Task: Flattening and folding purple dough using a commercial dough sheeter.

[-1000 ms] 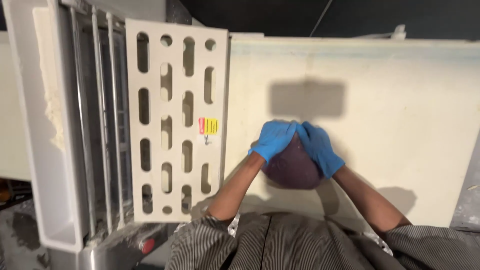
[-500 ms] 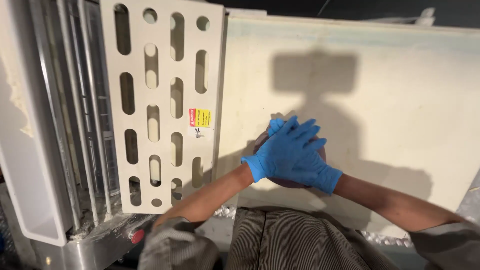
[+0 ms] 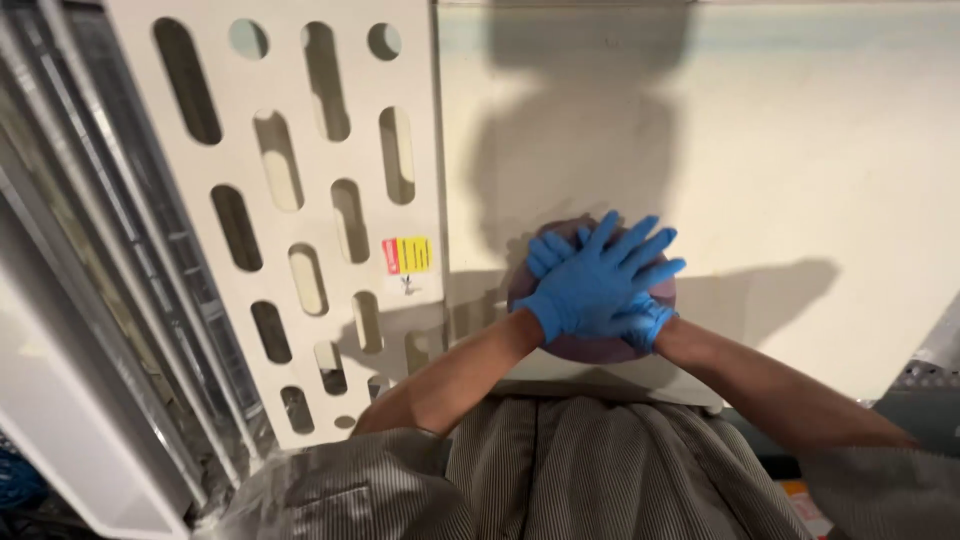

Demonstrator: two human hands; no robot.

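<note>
Both hands lie flat and stacked on a round purplish-brown lump of dough [image 3: 590, 345], which sits on the pale belt-like bench [image 3: 800, 180] just to the right of the slotted cream guard panel [image 3: 300, 220] of a machine. The left hand [image 3: 600, 285], in a blue glove, lies on top with fingers spread and extended; the right hand [image 3: 640, 320], also gloved, lies under it with its palm on the dough. Neither grips anything: both are open and bear down. The step in hand looks like flattening the lump into a disc. The next move, as I judge it, calls for even pressure so the disc thins evenly, and keeping the fingers away from the panel.
</note>
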